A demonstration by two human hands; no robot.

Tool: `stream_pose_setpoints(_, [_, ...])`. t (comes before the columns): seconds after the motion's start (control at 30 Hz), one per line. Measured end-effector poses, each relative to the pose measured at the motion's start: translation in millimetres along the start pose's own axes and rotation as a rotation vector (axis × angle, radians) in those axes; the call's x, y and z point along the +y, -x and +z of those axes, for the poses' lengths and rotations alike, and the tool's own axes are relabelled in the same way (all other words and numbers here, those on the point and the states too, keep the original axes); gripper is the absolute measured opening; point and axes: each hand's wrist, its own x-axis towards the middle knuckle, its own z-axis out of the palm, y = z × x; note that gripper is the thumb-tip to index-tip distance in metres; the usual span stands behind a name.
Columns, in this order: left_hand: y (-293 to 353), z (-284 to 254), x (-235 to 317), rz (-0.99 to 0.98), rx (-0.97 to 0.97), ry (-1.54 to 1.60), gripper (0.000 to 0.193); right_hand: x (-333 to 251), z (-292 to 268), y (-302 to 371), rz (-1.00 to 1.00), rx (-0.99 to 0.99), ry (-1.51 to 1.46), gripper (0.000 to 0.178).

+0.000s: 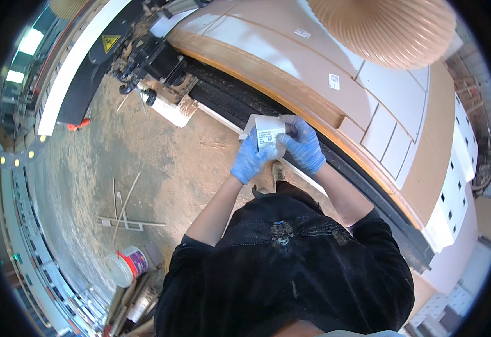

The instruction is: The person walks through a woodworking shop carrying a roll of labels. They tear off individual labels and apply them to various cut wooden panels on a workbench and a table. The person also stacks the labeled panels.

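Both of my hands wear blue gloves and are raised in front of the machine's near edge. Between them is a strip of white labels (267,135) with dark print and a small square code on its face. My left hand (250,159) grips the strip's lower left side, its thumb lying across the front. On the other side my right hand (304,147) pinches the strip's right edge between thumb and bent fingers. Part of the strip's backing curls up behind the printed face.
Cut pale panels (388,143) lie on the machine bed to the right, two bearing small labels. A ribbed beige hose (391,31) hangs above them. Black machine parts (158,62) stand at upper left. Thin offcut strips (123,209) and a bucket (126,266) are on the dusty floor.
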Motion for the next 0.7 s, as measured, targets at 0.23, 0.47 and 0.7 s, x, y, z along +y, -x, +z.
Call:
stream_pose_setpoints(0.23, [-18,27,-25,-0.314,-0.031,0.196,0.042,10,-29,34,0.043,0.075,0.382,0.028])
stream_pose_setpoints(0.47, [-35,86,-54,-0.376,0.112,0.313,0.037,4,-89,55,-0.003,0.027,0.738,0.018])
stream_pose_setpoints(0.7, [-60,147,-39,-0.369,0.122,0.252,0.038,5,-158,52,0.050,0.083,0.227,0.039])
